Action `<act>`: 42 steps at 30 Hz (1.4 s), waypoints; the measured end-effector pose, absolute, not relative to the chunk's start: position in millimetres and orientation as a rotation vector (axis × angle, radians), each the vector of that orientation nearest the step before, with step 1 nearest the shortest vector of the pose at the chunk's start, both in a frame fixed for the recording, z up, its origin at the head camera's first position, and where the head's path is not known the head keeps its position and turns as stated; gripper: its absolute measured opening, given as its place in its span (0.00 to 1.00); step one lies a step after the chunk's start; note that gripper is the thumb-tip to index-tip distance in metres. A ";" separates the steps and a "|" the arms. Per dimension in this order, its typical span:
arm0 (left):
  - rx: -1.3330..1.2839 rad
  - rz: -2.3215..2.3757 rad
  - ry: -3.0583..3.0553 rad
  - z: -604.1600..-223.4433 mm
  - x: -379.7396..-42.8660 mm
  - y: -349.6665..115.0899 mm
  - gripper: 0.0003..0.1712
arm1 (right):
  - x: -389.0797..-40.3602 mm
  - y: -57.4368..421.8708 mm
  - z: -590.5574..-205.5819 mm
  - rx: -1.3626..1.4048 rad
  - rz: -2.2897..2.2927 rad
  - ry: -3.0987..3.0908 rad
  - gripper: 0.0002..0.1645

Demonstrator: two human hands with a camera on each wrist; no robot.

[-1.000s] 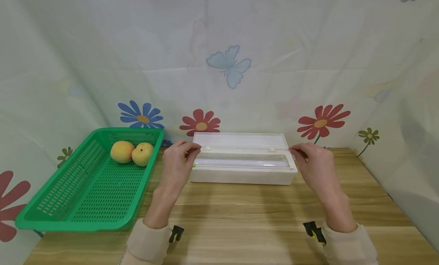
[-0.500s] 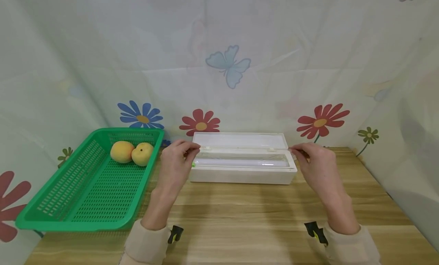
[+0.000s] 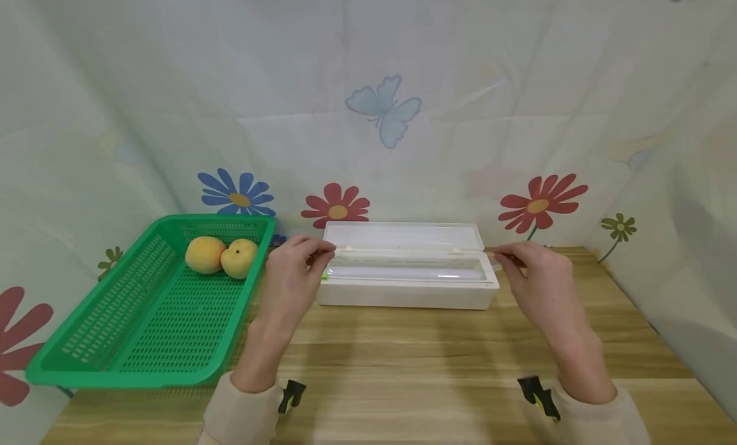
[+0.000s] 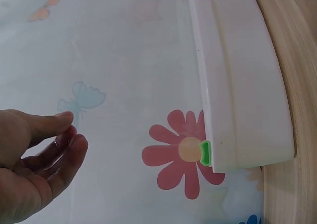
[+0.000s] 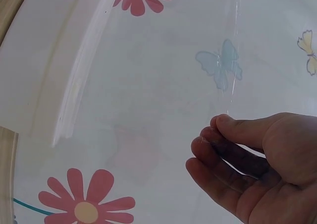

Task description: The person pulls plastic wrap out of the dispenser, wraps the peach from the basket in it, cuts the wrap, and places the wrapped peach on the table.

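Note:
A white cling film dispenser (image 3: 407,296) lies on the table with its lid (image 3: 403,236) tipped back. Inside it, a pale roll (image 3: 397,273) shows. The left hand (image 3: 290,275) is at the box's left end, thumb and index fingertip pinched together on the film's edge. At the right end, the right hand (image 3: 541,279) pinches the other corner of the sheet. Clear cling film (image 5: 234,80) shows as a shiny line running up from those fingertips in the right wrist view. A green slider (image 4: 205,153) sits at the box's end near the left hand.
A green plastic basket (image 3: 215,349) stands on the left, holding two yellow peaches (image 3: 238,259) at its far end. Behind the wooden table (image 3: 397,381) hangs a pale curtain (image 3: 449,157) printed with flowers and butterflies.
The right hand has shifted slightly right, away from the box's end. The left hand has drifted a little left. The box and basket have stayed put.

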State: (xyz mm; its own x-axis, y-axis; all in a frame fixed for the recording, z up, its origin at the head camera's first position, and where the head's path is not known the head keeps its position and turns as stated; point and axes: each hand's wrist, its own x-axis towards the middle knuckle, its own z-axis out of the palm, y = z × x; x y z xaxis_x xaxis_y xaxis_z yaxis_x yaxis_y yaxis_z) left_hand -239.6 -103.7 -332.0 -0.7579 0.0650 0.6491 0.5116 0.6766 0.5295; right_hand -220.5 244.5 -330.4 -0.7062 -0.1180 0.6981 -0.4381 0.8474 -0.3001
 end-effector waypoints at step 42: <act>-0.464 -0.964 -2.308 -309.7 -213.5 -108.2 0.06 | -189.9 248.6 -313.0 0.449 0.506 -2.268 0.12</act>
